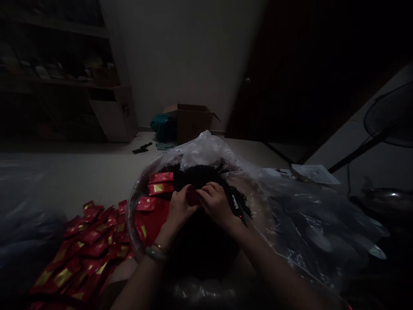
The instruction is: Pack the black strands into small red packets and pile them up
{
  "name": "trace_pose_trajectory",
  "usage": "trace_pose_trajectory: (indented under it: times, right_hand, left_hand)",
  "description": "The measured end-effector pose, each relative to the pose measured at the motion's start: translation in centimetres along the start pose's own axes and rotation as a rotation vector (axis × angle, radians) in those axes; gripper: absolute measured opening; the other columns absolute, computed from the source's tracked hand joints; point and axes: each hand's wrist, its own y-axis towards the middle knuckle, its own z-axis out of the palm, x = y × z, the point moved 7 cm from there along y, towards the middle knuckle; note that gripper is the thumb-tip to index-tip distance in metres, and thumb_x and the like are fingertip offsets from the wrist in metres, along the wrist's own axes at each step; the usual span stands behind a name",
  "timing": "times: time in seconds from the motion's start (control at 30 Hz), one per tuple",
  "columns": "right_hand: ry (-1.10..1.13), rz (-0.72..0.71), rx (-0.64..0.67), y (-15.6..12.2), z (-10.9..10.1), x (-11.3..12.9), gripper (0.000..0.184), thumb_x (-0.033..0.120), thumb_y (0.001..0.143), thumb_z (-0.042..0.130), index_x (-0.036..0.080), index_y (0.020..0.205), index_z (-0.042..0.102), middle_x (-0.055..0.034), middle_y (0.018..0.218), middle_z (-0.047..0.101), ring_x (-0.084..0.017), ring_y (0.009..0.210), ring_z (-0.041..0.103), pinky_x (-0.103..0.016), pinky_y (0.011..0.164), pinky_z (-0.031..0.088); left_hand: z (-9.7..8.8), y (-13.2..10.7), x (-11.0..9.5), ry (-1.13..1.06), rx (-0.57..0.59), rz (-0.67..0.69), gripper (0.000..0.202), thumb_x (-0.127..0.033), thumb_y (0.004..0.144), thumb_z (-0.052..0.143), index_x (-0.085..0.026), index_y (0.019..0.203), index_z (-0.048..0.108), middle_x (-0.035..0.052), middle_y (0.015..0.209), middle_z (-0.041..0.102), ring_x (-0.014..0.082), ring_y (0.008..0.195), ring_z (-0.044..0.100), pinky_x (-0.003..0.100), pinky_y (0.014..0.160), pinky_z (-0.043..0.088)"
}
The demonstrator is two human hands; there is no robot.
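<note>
Both hands meet over a round container lined with clear plastic, which holds a dark, loose, crumbly material. Between my fingers is a small red packet, mostly covered by them. My left hand pinches its left side, and my right hand grips its right side. Several red packets with gold labels lie inside the container, left of my left hand. A small white-ended tool rests on the dark material beside my right hand; its kind is unclear in the dim light.
A heap of red packets spreads at the lower left. Clear plastic bags lie to the right, near a white paper and a fan. An open cardboard box stands by the wall; shelves are at left.
</note>
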Motion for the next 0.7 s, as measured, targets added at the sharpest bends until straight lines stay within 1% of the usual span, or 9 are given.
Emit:
trace_pose_trajectory:
  times: [0.07,0.13,0.17,0.23,0.33,0.43,0.53,0.63,0.7]
  right_hand:
    - [0.034,0.019,0.005,-0.6,0.4,-0.2,0.023,0.017,0.085,0.057,0.018,0.106,0.066,-0.0100,0.098,0.068,-0.027,0.103,0.051,-0.044,0.089,0.042]
    - [0.096,0.069,0.052,-1.2,0.9,-0.7,0.025,0.021,0.081,0.064,0.017,0.106,0.065,-0.0102,0.099,0.068,-0.027,0.102,0.053,-0.043,0.087,0.043]
    - [0.130,0.098,0.082,-1.5,1.2,-1.0,0.024,0.022,0.079,0.067,0.018,0.103,0.066,-0.0100,0.098,0.069,-0.027,0.101,0.053,-0.043,0.086,0.044]
    - [0.189,0.133,0.134,-2.0,1.6,-1.5,0.016,0.024,0.078,0.069,0.019,0.093,0.068,-0.0082,0.093,0.070,-0.026,0.099,0.055,-0.042,0.085,0.044]
    - [0.253,0.096,0.167,-2.7,1.7,-1.6,0.005,0.021,0.080,0.066,0.021,0.085,0.068,-0.0052,0.088,0.071,-0.025,0.101,0.056,-0.042,0.088,0.042]
    - [0.297,0.051,0.127,-2.8,0.7,-1.5,0.012,0.014,0.083,0.059,0.021,0.086,0.068,-0.0052,0.091,0.071,-0.024,0.105,0.055,-0.044,0.093,0.040]
    - [0.386,0.076,0.077,-2.4,-1.0,-1.7,0.017,0.013,0.085,0.053,0.021,0.089,0.067,-0.0063,0.091,0.071,-0.023,0.101,0.058,-0.042,0.090,0.043]
    - [0.513,0.212,0.060,-2.0,-2.5,-2.4,0.018,0.018,0.085,0.053,0.020,0.097,0.066,-0.0072,0.096,0.069,-0.021,0.092,0.061,-0.036,0.082,0.048]
    - [0.596,0.321,0.096,-1.9,-2.7,-3.0,0.022,0.022,0.085,0.055,0.020,0.105,0.064,-0.0061,0.098,0.069,-0.019,0.087,0.063,-0.032,0.077,0.049]
  left_hand:
    - [0.1,0.0,0.0,-0.026,0.011,0.000,0.064,-0.020,0.061,0.074,-0.018,0.122,0.055,0.0087,0.106,0.066,0.0246,0.090,0.056,0.038,0.080,0.049]
    - [0.5,0.0,-0.1,-0.083,0.054,0.011,0.061,-0.016,0.061,0.073,-0.017,0.119,0.056,0.0093,0.109,0.065,0.0247,0.093,0.056,0.039,0.083,0.049]
    - [0.7,-0.1,-0.1,-0.125,0.090,0.020,0.059,-0.015,0.061,0.071,-0.017,0.118,0.057,0.0098,0.111,0.064,0.0245,0.095,0.057,0.040,0.086,0.048]
    - [1.3,-0.2,-0.5,-0.220,0.186,0.041,0.056,-0.012,0.061,0.069,-0.017,0.116,0.058,0.0100,0.114,0.064,0.0235,0.099,0.059,0.039,0.090,0.047]
    - [1.8,-0.6,-1.1,-0.309,0.329,0.038,0.051,-0.011,0.062,0.068,-0.019,0.112,0.060,0.0077,0.112,0.066,0.0208,0.099,0.061,0.034,0.089,0.047]
    - [2.3,-1.0,-1.5,-0.372,0.446,-0.019,0.044,-0.018,0.064,0.070,-0.019,0.107,0.062,0.0030,0.100,0.069,0.0183,0.088,0.062,0.029,0.079,0.049]
    - [2.8,-1.4,-1.9,-0.559,0.530,-0.100,0.036,-0.025,0.063,0.072,-0.014,0.097,0.065,0.0015,0.087,0.069,0.0167,0.078,0.062,0.026,0.071,0.048]
    - [3.4,-2.0,-2.3,-0.737,0.600,-0.200,0.033,-0.024,0.060,0.075,-0.011,0.089,0.065,0.0011,0.077,0.067,0.0147,0.069,0.059,0.025,0.066,0.046]
    - [3.8,-2.5,-2.4,-0.779,0.637,-0.252,0.034,-0.022,0.058,0.076,-0.010,0.088,0.065,-0.0002,0.072,0.065,0.0131,0.065,0.057,0.023,0.062,0.044]
